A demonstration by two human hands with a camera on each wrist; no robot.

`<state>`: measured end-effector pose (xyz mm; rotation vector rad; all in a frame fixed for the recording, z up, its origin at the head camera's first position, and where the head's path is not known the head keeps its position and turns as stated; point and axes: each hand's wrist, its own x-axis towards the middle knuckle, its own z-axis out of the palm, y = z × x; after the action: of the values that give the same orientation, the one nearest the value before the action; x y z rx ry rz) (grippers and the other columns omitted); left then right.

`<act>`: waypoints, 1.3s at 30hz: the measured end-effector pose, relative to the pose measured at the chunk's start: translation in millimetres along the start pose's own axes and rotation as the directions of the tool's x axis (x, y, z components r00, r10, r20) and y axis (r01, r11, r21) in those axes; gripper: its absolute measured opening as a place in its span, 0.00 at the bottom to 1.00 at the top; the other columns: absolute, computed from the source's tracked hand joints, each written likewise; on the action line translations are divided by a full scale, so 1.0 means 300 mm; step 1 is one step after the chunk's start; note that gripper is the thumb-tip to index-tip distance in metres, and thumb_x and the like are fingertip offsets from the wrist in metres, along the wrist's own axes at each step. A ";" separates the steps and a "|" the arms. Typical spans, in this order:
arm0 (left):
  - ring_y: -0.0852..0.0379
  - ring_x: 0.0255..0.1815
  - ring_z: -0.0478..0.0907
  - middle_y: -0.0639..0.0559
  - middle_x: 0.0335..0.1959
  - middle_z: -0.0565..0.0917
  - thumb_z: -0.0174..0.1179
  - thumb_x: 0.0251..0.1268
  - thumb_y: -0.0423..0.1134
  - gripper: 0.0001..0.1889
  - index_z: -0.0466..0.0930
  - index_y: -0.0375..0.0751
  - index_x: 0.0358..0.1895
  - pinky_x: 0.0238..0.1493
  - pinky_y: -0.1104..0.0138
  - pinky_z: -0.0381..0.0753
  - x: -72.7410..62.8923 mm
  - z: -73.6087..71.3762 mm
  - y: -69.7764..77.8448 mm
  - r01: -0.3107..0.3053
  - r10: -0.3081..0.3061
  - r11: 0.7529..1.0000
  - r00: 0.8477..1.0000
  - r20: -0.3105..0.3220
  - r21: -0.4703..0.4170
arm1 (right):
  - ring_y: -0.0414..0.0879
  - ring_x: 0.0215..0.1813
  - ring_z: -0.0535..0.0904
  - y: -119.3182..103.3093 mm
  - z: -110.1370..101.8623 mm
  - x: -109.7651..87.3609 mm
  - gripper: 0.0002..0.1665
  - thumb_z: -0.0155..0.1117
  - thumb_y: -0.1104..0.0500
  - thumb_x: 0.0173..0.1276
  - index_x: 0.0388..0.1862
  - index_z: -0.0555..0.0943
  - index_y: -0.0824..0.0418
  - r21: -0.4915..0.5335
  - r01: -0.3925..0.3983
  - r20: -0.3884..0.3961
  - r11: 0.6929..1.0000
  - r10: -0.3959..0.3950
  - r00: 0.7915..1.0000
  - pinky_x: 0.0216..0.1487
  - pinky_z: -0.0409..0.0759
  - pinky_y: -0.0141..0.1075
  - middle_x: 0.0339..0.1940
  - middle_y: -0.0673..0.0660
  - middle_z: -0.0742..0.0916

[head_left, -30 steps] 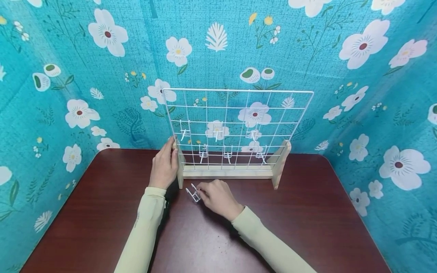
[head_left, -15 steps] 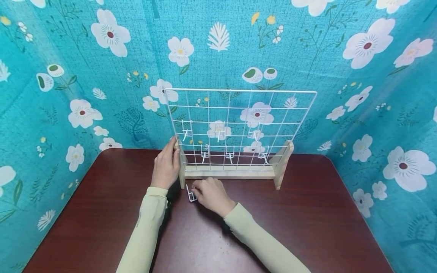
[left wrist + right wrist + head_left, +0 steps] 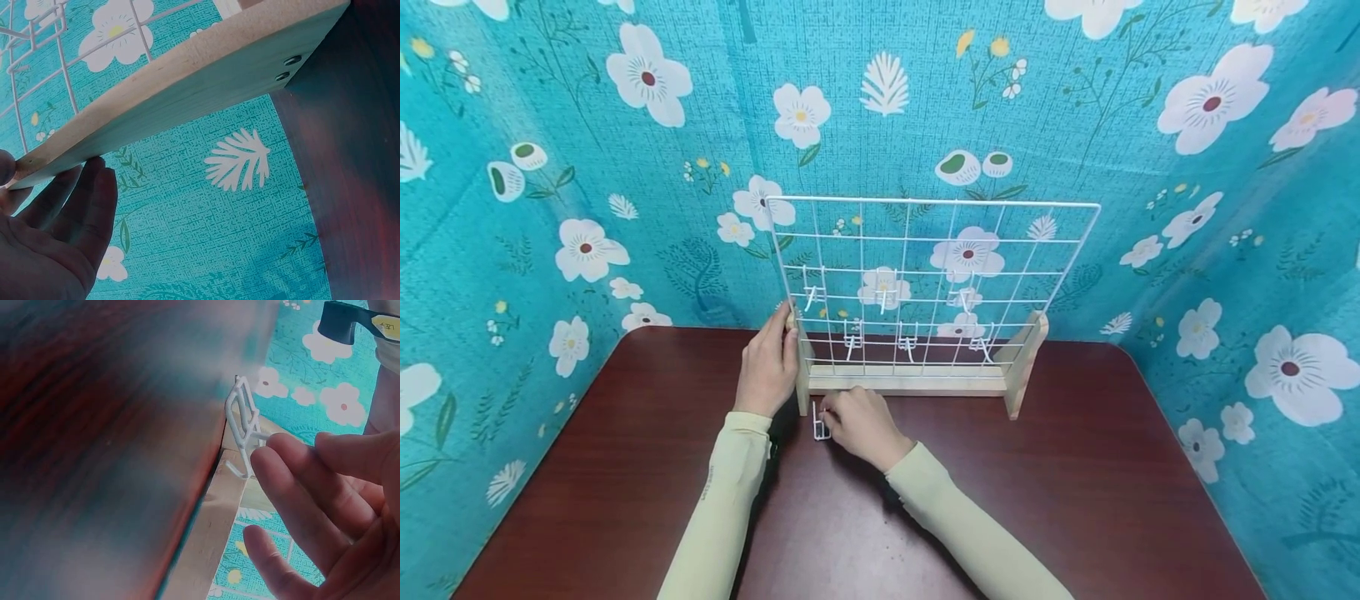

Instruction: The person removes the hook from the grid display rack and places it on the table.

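For the handling of the white wire hook (image 3: 246,431), a light and steady pinch would be the best, I think, because the thin wire could easily turn between the fingertips. It would also help to turn the hook slowly, and to let its prongs be away from the wooden crossbar (image 3: 910,387) just beside it.

The right hand (image 3: 865,427) pinches the hook by one prong, low in front of the left foot of the stand (whether the hook touches the desk (image 3: 1075,500), I cannot tell). Its back is turned upward, the forearm comes in from the lower right, and one finger stands apart from the wire.

The left hand (image 3: 766,367) grips the upper end of the left wooden side (image 3: 156,106), with the thumb on one face and the fingers on the other. On the wire grid (image 3: 906,238) above, six other hooks (image 3: 885,298) hang in two rows.
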<state>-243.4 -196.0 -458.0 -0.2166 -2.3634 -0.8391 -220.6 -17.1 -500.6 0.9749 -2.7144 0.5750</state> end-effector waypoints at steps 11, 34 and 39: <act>0.35 0.66 0.81 0.37 0.71 0.79 0.48 0.85 0.41 0.24 0.69 0.40 0.77 0.64 0.40 0.80 -0.001 0.003 0.008 -0.002 0.002 1.000 1.000 -0.001 -0.009 | 0.44 0.28 0.85 0.007 0.008 -0.005 0.06 0.70 0.54 0.71 0.33 0.90 0.50 -0.010 -0.003 0.039 1.000 0.003 0.999 0.26 0.79 0.39 0.25 0.44 0.89; 0.35 0.65 0.82 0.36 0.68 0.81 0.48 0.85 0.42 0.24 0.69 0.40 0.77 0.63 0.40 0.80 0.002 -0.002 0.004 -0.001 0.000 1.000 1.000 -0.012 -0.014 | 0.43 0.30 0.87 -0.005 -0.056 -0.028 0.03 0.74 0.55 0.68 0.39 0.90 0.50 -0.052 0.031 -0.040 0.998 -0.033 0.999 0.23 0.78 0.37 0.30 0.44 0.91; 0.35 0.64 0.82 0.36 0.68 0.81 0.48 0.85 0.43 0.24 0.68 0.41 0.78 0.64 0.40 0.80 -0.005 -0.001 0.003 0.015 -0.015 1.000 1.000 0.001 -0.011 | 0.43 0.31 0.88 -0.004 -0.074 -0.036 0.06 0.73 0.54 0.68 0.43 0.89 0.49 -0.072 0.039 -0.068 0.997 -0.044 0.997 0.24 0.78 0.36 0.31 0.44 0.91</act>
<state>-241.7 -195.5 -458.4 -0.2039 -2.3651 -0.8592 -210.4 -2.3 -483.6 0.9731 -2.6281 0.4923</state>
